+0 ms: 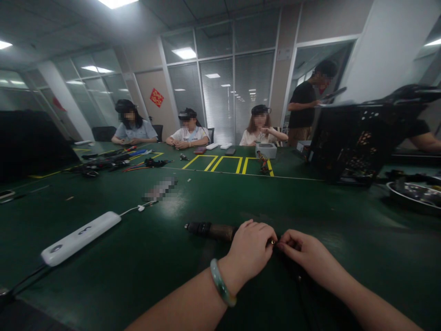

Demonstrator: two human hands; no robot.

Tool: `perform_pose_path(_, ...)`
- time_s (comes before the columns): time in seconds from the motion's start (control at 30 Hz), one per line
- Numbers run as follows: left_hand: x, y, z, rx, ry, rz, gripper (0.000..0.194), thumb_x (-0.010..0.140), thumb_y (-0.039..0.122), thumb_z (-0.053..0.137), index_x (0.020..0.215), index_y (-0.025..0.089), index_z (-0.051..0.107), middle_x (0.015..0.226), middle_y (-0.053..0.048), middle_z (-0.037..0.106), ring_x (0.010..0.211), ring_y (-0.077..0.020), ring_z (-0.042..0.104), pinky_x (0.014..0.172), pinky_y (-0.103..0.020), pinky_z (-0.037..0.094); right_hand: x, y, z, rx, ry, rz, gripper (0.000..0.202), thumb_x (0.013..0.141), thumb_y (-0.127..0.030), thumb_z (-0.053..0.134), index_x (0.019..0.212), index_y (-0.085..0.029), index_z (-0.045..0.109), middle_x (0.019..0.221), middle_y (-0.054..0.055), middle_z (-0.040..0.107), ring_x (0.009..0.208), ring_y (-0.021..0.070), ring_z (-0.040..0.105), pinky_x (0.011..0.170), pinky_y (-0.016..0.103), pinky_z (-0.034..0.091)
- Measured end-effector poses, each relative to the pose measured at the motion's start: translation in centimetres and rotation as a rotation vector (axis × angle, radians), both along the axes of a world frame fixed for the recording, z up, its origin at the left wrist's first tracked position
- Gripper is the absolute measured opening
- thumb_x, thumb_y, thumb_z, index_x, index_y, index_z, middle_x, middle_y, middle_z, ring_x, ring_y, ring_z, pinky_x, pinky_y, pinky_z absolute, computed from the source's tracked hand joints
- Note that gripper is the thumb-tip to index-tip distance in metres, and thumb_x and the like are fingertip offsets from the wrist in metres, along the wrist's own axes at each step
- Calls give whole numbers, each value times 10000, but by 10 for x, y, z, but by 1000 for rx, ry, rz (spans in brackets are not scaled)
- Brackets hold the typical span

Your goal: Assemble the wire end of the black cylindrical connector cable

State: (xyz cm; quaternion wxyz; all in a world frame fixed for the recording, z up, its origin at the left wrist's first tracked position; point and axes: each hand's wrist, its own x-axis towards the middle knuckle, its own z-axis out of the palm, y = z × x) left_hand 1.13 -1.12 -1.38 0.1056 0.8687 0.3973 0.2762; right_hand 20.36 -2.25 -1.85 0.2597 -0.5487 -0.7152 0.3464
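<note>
We face a glass partition [214, 42] with pale blinds [217, 110]. Ceiling lights [117, 2] shine above our green table [144, 271].

The tool [220, 232] lies on the table [113, 285], right of a probable power bank [82, 239]; cables [110, 162] lie behind.

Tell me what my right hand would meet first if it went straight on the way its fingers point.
The right hand points leftward, so it would probably meet the small gold-coloured piece at the tips of the left hand first, though depth there is unclear.
</note>
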Motion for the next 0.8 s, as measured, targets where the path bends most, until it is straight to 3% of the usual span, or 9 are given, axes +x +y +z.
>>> perform_pose_path(0.2,-1,-2,2,-4,-1,30,144,820,226,642,953,227,586,1061,7,640,1014,-184,574,1058,-440,330,3,0,-1,-27,-4,7,181,880,-366,551,840,-210,633,761,-3,657,689,161,602,596,239,423)
perform_pose_path(0.53,0,-1,0,1,-6,15,89,836,173,626,900,228,597,1028,12,655,1003,-185,580,1029,-426,344,2,1,-3,14,6,8,169,875,-350,559,801,-206,605,697,-26,619,648,142,574,564,221,389)
perform_pose_path(0.8,0,-1,3,-29,19,45,127,823,237,659,933,227,597,1042,2,646,1012,-198,577,1024,-436,355,1,-1,-2,30,34,-17,154,865,-325,569,792,-195,607,695,-23,624,638,133,564,559,211,385)
